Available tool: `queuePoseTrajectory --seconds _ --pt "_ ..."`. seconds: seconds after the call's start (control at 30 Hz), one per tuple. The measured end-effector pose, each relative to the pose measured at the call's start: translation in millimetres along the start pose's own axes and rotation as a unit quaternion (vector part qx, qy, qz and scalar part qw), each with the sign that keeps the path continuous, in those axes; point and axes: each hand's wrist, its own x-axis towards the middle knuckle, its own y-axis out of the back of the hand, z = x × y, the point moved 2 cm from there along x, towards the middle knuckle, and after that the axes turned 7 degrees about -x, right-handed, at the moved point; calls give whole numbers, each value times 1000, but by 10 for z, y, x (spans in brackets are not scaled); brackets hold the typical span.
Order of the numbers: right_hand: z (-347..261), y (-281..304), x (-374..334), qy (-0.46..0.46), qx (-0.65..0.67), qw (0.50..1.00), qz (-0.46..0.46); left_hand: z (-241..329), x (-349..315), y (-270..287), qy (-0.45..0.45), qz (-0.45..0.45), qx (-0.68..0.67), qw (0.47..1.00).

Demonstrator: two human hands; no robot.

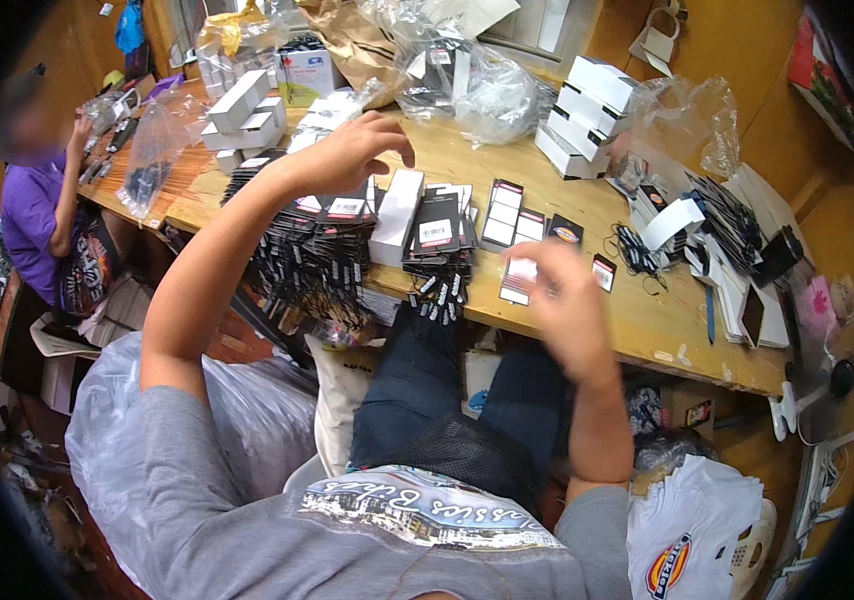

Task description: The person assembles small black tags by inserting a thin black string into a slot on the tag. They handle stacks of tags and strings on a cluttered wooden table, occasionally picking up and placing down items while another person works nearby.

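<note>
My left hand [352, 155] hangs in the air over the back of the tag stacks, fingers loosely curved and apart, nothing visible in it. Beneath it lie a thick pile of black hang tags [312, 255] with cords drooping over the table edge, and a long white box [397, 215]. Right of the box is a second black tag stack [437, 225]. My right hand [567, 300], smeared by motion, is above the front edge beside some white-faced cards [518, 278]; whether its fingers touch one is unclear. Small card stacks [503, 212] and a black label card [565, 231] lie behind it.
White boxes are stacked at the back left [247, 112] and back right [587, 115]. Clear plastic bags [497, 95] crowd the table's back. More black tags [722, 220] and a phone [752, 315] lie at right. Someone in a purple shirt [32, 220] sits at far left.
</note>
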Motion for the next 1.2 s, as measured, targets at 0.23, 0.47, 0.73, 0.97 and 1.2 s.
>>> queuePoseTrajectory --seconds 0.23,0.47,0.73,0.97,1.2 --pt "1524 778 85 -188 -89 976 68 35 599 -242 12 -17 -16 1000" --pt "1935 564 66 -189 -156 966 -76 9 1164 -763 95 -117 6 989" --pt "1514 339 393 -162 -114 979 -45 -208 1546 -1193 193 -244 98 946" --pt "1531 175 573 -134 -234 952 -144 -177 1563 -1213 165 -194 97 962" --pt "1673 170 615 -170 -27 985 -19 -294 1522 -1188 139 97 -108 980"
